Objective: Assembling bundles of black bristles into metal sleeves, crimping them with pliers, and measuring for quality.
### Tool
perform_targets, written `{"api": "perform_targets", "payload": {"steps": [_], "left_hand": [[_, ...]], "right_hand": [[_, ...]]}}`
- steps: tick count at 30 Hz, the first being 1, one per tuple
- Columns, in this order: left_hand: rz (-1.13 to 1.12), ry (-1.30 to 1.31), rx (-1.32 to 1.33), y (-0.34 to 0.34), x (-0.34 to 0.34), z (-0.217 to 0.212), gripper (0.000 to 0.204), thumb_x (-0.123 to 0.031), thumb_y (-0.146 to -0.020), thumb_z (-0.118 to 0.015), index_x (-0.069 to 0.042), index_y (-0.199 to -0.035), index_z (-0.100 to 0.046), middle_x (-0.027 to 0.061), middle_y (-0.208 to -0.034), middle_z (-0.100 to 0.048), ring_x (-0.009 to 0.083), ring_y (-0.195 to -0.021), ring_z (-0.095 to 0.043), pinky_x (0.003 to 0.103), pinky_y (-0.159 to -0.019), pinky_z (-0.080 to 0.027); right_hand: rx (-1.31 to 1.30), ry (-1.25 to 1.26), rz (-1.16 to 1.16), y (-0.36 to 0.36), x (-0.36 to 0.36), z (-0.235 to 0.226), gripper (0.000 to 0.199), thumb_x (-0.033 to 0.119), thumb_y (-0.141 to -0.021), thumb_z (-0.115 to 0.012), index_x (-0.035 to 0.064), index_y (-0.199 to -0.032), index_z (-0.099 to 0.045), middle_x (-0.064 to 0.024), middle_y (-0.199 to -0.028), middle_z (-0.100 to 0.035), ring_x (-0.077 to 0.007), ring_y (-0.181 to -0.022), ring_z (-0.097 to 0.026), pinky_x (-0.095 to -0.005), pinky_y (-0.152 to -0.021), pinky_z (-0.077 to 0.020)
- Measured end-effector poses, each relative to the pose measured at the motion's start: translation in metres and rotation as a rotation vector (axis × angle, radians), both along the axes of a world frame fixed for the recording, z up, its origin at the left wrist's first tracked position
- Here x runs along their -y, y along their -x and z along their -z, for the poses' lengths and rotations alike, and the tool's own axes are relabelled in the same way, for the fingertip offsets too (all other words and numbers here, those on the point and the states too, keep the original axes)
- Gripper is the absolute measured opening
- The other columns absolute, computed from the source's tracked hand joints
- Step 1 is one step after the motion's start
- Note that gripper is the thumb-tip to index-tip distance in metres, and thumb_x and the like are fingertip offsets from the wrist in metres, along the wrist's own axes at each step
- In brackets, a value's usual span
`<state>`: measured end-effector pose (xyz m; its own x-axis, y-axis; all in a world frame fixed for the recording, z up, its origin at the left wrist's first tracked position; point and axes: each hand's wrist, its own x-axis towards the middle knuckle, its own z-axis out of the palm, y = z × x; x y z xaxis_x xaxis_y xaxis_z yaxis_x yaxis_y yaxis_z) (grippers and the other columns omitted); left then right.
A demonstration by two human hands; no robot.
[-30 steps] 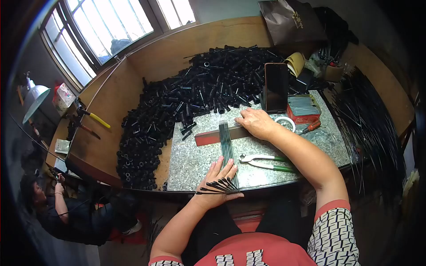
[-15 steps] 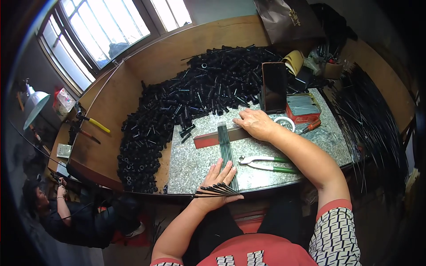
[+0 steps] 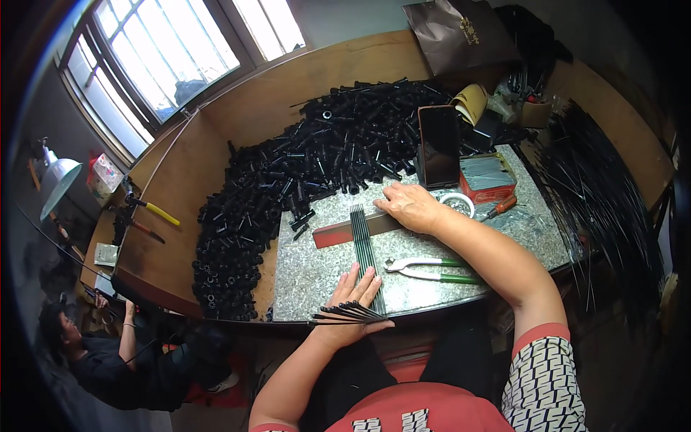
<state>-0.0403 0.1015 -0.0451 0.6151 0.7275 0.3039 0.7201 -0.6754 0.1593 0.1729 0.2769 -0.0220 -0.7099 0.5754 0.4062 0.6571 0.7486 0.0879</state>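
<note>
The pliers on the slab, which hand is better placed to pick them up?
Probably the right hand. It only presses flat on the red bar, and the pliers lie under that forearm. The left hand grips a fan of black rods.

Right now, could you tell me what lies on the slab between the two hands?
In the head view, a flat row of dark rods runs from left hand towards right hand.

A wooden workbench (image 3: 180, 237) carries a heap of black tubes (image 3: 302, 165) and a speckled stone slab (image 3: 317, 270).
</note>
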Motion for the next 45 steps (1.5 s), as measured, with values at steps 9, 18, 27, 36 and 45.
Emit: {"api": "perform_targets", "payload": {"steps": [9,18,27,36,45], "left_hand": [[-0.006,-0.004,-0.012,0.000,0.000,-0.001,0.087,-0.052,-0.067,-0.076,-0.001,-0.131,-0.045,0.0189,-0.139,-0.042,0.0441,-0.132,-0.032,0.054,-0.105,-0.032],[-0.012,-0.011,-0.014,0.001,0.000,0.001,0.088,-0.054,-0.066,-0.075,-0.002,-0.130,-0.047,0.0178,-0.139,-0.042,0.0425,-0.133,-0.032,0.053,-0.105,-0.032],[-0.007,-0.006,-0.021,0.001,0.000,-0.001,0.088,-0.055,-0.066,-0.074,-0.002,-0.130,-0.047,0.0179,-0.139,-0.042,0.0423,-0.133,-0.031,0.054,-0.105,-0.031],[-0.017,0.005,-0.048,0.000,0.000,-0.005,0.087,-0.057,-0.067,-0.072,-0.002,-0.130,-0.047,0.0168,-0.139,-0.042,0.0416,-0.133,-0.031,0.052,-0.106,-0.031],[-0.022,-0.030,-0.104,0.000,0.002,-0.005,0.091,-0.064,-0.067,-0.066,-0.001,-0.130,-0.046,0.0167,-0.140,-0.040,0.0413,-0.133,-0.031,0.052,-0.106,-0.031]], "right_hand": [[-0.062,0.035,-0.042,0.004,-0.003,-0.001,0.017,0.012,-0.085,-0.048,0.0055,-0.094,-0.061,-0.0135,-0.095,-0.058,-0.0289,-0.096,-0.058,-0.0386,-0.081,-0.0498],[-0.088,0.124,-0.053,-0.007,-0.012,-0.001,0.014,0.008,-0.082,-0.050,0.0002,-0.085,-0.061,-0.0163,-0.095,-0.057,-0.0312,-0.097,-0.057,-0.0403,-0.084,-0.0482],[-0.098,0.129,-0.097,0.000,-0.011,-0.008,0.014,0.012,-0.081,-0.052,0.0030,-0.081,-0.063,-0.0140,-0.095,-0.058,-0.0296,-0.097,-0.057,-0.0396,-0.083,-0.0488],[-0.077,0.121,-0.105,0.009,-0.011,-0.009,0.014,0.012,-0.082,-0.051,0.0033,-0.081,-0.063,-0.0133,-0.095,-0.057,-0.0287,-0.098,-0.057,-0.0394,-0.083,-0.0487],[-0.276,0.115,-0.073,0.011,-0.001,-0.009,0.011,0.011,-0.082,-0.053,0.0057,-0.088,-0.061,-0.0124,-0.094,-0.056,-0.0297,-0.096,-0.057,-0.0391,-0.080,-0.0490]]}}
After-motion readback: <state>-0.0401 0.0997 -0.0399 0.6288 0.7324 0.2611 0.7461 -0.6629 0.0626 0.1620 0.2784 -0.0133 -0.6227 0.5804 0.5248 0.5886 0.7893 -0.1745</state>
